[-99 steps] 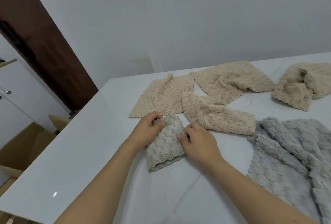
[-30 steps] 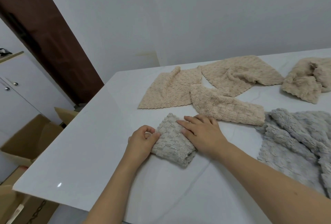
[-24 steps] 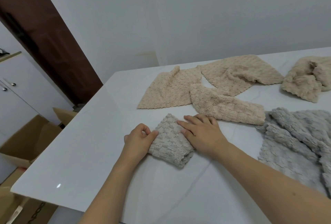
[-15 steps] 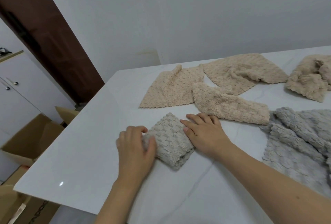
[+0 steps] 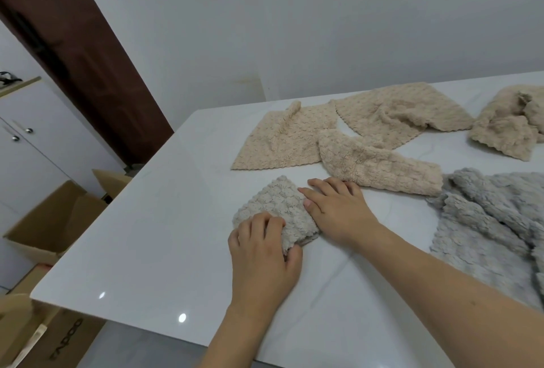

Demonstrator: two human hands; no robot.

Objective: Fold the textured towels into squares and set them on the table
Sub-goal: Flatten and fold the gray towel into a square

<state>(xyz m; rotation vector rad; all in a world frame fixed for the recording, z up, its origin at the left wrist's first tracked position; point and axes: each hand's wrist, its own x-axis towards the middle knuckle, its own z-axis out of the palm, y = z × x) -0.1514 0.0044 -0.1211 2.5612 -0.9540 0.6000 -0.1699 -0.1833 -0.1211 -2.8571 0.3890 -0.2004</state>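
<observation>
Pale grey-beige folded towel, small square packet, lying on the white table between both hands. Left hand: at the packet's near-left corner, fingers curled over the top, thumb at the near edge, gripping it. Right hand: just right of the packet, fingers straight, flat on the table against its right edge, holding nothing. Packet's diagonal runs away from the left hand, which is nearer. Beyond the right hand: beige towels, unfolded. Right of it: grey towel, crumpled.
</observation>
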